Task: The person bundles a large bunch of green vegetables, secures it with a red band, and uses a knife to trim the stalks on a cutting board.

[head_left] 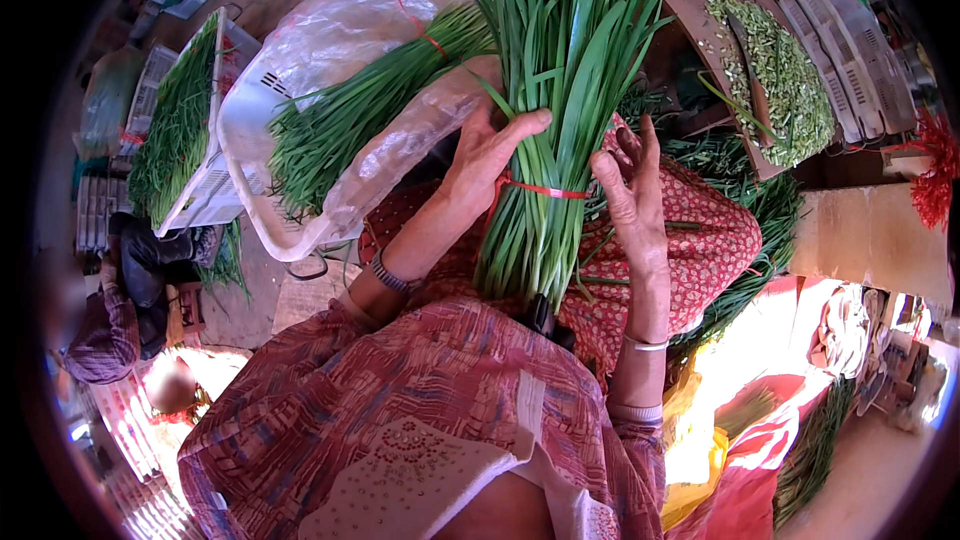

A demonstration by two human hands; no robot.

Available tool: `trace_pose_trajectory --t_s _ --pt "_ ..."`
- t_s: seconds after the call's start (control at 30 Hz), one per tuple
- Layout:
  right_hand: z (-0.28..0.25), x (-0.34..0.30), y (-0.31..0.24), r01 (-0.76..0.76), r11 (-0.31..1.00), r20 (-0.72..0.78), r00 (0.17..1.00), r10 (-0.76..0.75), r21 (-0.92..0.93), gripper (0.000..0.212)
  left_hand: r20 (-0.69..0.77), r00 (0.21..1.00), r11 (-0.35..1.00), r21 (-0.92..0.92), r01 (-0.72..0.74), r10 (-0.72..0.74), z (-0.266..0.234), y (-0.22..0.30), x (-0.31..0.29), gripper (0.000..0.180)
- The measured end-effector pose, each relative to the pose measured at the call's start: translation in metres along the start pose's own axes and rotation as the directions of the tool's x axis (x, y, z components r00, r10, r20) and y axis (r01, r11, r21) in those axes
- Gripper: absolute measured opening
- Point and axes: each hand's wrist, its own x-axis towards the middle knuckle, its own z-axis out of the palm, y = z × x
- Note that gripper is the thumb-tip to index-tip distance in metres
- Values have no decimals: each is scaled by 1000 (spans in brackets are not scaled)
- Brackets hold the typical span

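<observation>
A thick bunch of garlic chives (560, 90) stands upright in front of me, pale stem ends down at my lap and green leaves fanning upward. A red tie (548, 190) circles its lower part. Gripping the bunch from its left side is my left hand (488, 155), thumb across the front and fingers hidden behind the leaves. My right hand (637, 195) is just right of the tie, fingers apart and raised, with nothing visibly held. Below the cut ends, a small dark object (541, 316) pokes out at my lap; its kind is unclear.
A plastic-lined white crate (262, 210) at left holds another tied chive bunch (375, 105). At right, a knife (750, 75) lies over chopped stems on a board (690, 5). Loose chives (745, 275) lie beside my lap. Another person (105, 330) sits far left.
</observation>
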Motion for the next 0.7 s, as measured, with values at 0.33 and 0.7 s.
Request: trace_pose_trajectory --t_s 0.33,0.7 --pt "40 2 -8 118 966 -198 966 -166 -230 71 179 980 993 72 -98 83 4 14 -5 62" --pt "32 3 3 96 995 -163 982 -99 -26 73 17 994 990 85 -110 109 2 8 1 33"
